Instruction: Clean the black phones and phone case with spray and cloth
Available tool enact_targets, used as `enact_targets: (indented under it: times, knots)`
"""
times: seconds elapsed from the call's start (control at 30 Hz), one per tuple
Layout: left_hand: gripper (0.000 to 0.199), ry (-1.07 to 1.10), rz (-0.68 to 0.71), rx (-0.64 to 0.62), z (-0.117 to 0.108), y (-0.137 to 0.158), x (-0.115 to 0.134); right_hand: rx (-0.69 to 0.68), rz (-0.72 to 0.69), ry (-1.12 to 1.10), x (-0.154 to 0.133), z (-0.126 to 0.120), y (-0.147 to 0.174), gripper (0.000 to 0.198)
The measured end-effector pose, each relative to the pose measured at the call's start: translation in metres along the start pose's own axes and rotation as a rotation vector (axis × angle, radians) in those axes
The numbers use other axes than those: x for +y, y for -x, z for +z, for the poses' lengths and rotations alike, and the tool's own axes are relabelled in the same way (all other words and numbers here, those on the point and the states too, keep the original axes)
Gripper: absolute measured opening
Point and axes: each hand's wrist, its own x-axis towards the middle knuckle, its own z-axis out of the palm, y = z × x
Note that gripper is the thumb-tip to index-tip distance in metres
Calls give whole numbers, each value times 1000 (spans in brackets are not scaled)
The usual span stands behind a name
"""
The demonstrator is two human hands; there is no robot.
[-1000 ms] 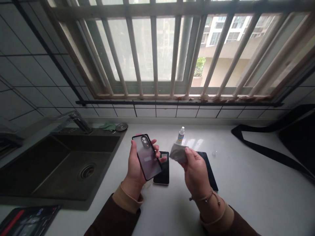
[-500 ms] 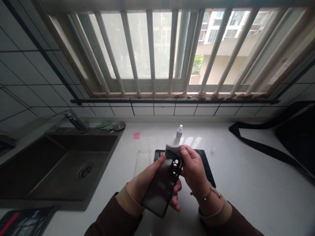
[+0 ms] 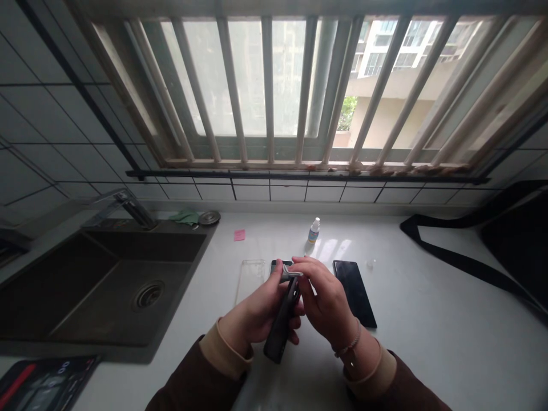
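My left hand (image 3: 261, 308) is closed around a dark phone case (image 3: 279, 337), which is turned edge-on and tilted, its upper end pointing away from me. A folded light grey cloth (image 3: 291, 272) lies over that upper end. The fingers of my right hand (image 3: 323, 294) press the cloth against the case, and my left thumb rests beside it. Behind my hands a phone (image 3: 280, 264) shows only its far edge. To the right a black phone (image 3: 355, 294) lies flat on the counter. A clear phone case (image 3: 250, 277) lies to the left, partly covered by my left hand.
On the white counter (image 3: 428, 319) stand a small white-capped bottle (image 3: 314, 231) and a pink sticky note (image 3: 239, 234). A sink (image 3: 128, 291) with a faucet (image 3: 135, 208) is at left, a dark printed box (image 3: 43, 382) below it. A black strap (image 3: 462, 260) lies right.
The dark case has been turned from showing its broad back to edge-on. My right hand has shifted left over its top with the cloth, uncovering more of the black phone.
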Motion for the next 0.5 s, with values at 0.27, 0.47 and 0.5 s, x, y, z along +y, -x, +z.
enact_targets:
  times: [0.27,0.47,0.5]
  knots:
    - [77,195,81,-55,19,13,9,-172,-184,-108,-18,-2,-2,29]
    - [49,347,68,-57,23,14,13,-252,-262,-164,-36,-2,-5,27]
    - [48,362,72,-27,22,14,14,-258,-279,-167,-39,-2,-5,27]
